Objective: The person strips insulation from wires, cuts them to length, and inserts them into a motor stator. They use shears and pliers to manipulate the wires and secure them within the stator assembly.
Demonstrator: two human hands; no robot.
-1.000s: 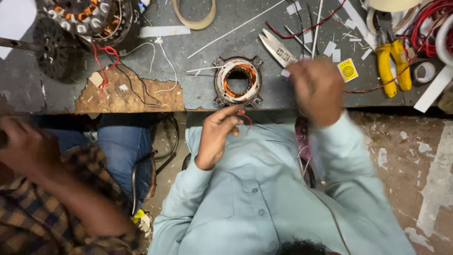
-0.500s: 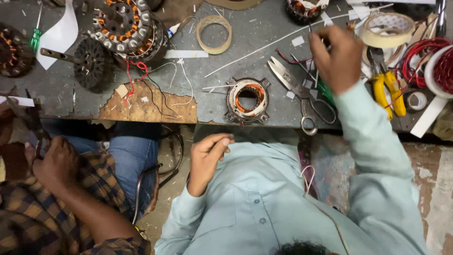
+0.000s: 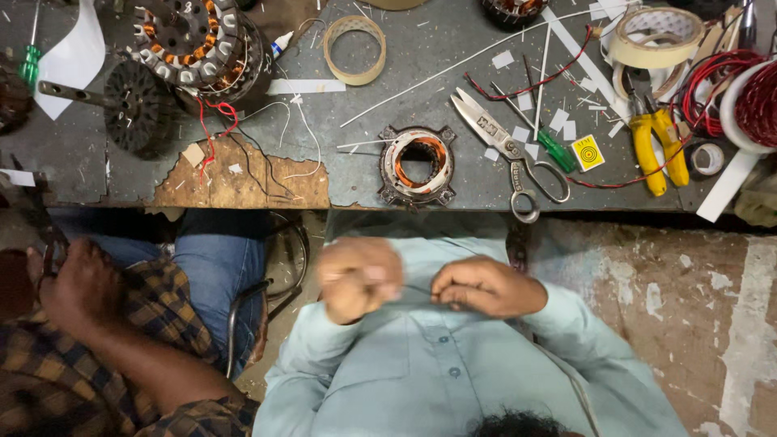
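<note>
Stator (image 3: 418,165) sits at the table's (image 3: 453,48) near edge, frame centre, within easy reach. Below it, left hand (image 3: 360,277) is blurred, fingers curled; right hand's (image 3: 486,286) fingers pinch something too thin to identify.

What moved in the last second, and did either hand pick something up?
The right hand came back from the scissors on the bench to the chest, meeting the left hand, which is blurred. What they hold cannot be told. The stator ring and yellow pliers stayed put.
</note>
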